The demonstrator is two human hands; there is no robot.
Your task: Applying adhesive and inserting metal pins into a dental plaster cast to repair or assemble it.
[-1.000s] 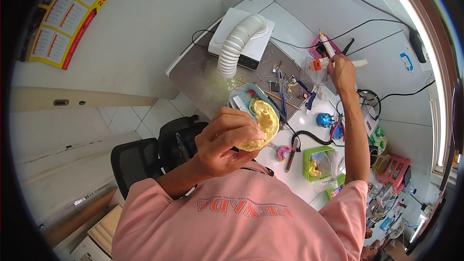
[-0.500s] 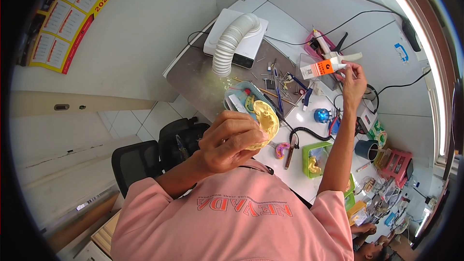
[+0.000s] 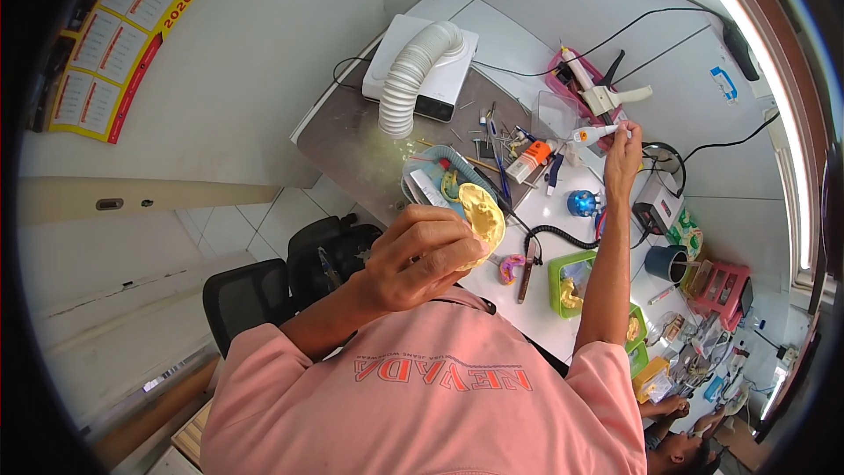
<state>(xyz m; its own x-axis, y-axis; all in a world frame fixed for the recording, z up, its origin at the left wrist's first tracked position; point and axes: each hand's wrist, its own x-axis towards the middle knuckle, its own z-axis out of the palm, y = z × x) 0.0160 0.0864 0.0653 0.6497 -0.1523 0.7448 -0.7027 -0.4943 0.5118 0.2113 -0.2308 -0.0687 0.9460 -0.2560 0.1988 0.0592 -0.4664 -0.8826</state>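
Head view: one yellow plaster dental cast is pinched near the pink shirt by the left hand's grip. One small white pointy-nozzled bottle's clamped in the right hand's grip, with one orange-and-white rectangular box seen nearby on the table.

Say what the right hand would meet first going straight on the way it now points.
Probably the pale dispenser gun, just past the right hand in this view; depth is unclear, so the hand could pass above it.
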